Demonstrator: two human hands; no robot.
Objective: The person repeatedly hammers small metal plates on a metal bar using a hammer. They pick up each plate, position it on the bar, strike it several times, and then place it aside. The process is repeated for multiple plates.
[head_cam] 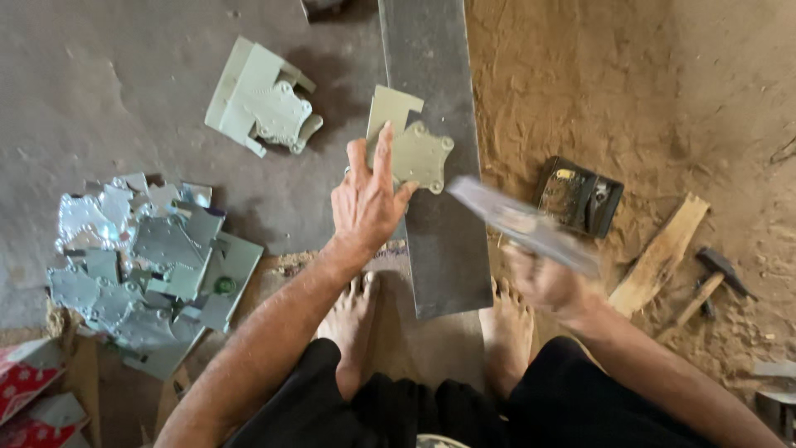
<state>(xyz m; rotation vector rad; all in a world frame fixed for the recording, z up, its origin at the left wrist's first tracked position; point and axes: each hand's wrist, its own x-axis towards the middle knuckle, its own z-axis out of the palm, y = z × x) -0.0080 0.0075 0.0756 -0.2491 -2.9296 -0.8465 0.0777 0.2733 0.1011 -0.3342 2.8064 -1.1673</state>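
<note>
The left hand (367,202) presses flat, fingers spread, on a pale green cut metal plate with rounded lobed corners (419,156), lying on a long dark steel bar (439,207). The right hand (547,282) grips a blurred flat grey tool (522,226). Red-white cartons (29,398) are cut off near left.

Left hand (367,202) spread flat; right hand (547,282) fisted, blurred.

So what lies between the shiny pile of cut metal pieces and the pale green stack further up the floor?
Nothing: the head view shows bare grey floor between the shiny pile and the pale green stack.
</note>
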